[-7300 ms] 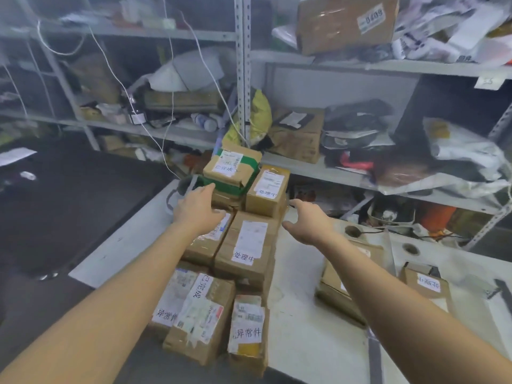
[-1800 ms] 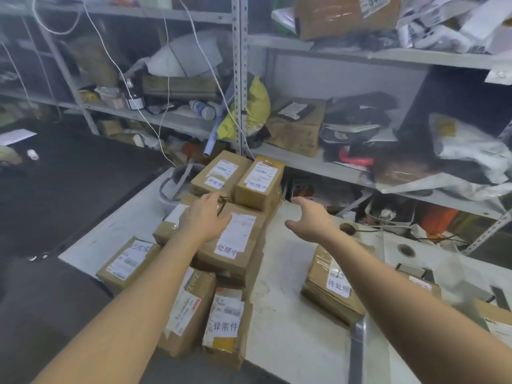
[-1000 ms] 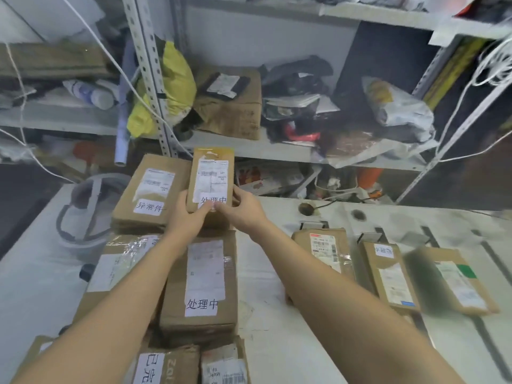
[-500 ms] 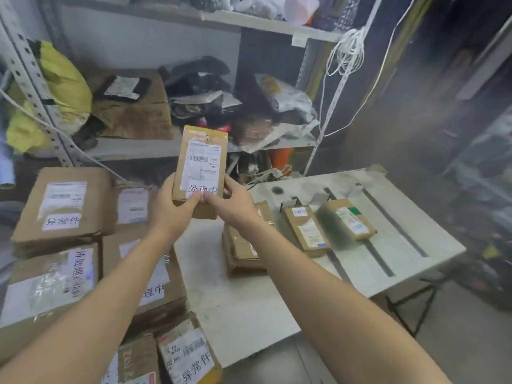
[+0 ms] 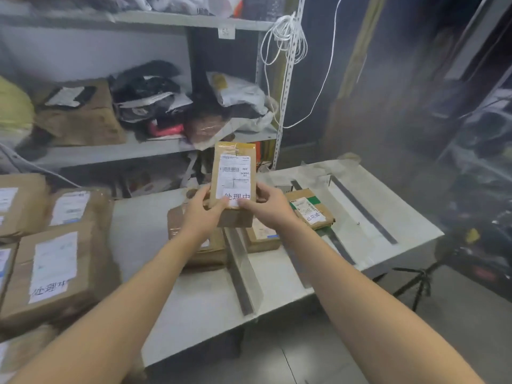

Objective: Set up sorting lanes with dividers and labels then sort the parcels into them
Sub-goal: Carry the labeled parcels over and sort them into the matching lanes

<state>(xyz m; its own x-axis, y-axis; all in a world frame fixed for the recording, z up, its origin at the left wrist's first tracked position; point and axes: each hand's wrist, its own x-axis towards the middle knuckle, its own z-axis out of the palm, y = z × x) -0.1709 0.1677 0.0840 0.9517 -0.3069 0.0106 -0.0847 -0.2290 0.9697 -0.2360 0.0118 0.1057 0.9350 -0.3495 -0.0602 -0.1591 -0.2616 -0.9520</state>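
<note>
Both hands hold a small brown parcel (image 5: 233,176) upright above the white table (image 5: 194,300); its white label faces me. My left hand (image 5: 203,210) grips its lower left edge and my right hand (image 5: 266,203) grips its lower right edge. Below it, grey divider strips (image 5: 241,273) split the table into lanes. One parcel (image 5: 199,245) lies in the left lane, another (image 5: 261,236) in the middle lane, and a green-marked parcel (image 5: 310,209) in the lane to the right. A pile of labelled parcels (image 5: 55,261) sits at the left.
Metal shelving (image 5: 138,145) crammed with bags and boxes stands behind the table. White cord (image 5: 288,40) hangs from its upright. A further divider strip (image 5: 363,209) lies at the table's right. A black tripod (image 5: 415,281) stands on the floor beyond the table's right edge.
I lifted the small parcel off the pile with both hands and carried it right, over the lanes. My view turned right, so the pile now lies at the left edge.
</note>
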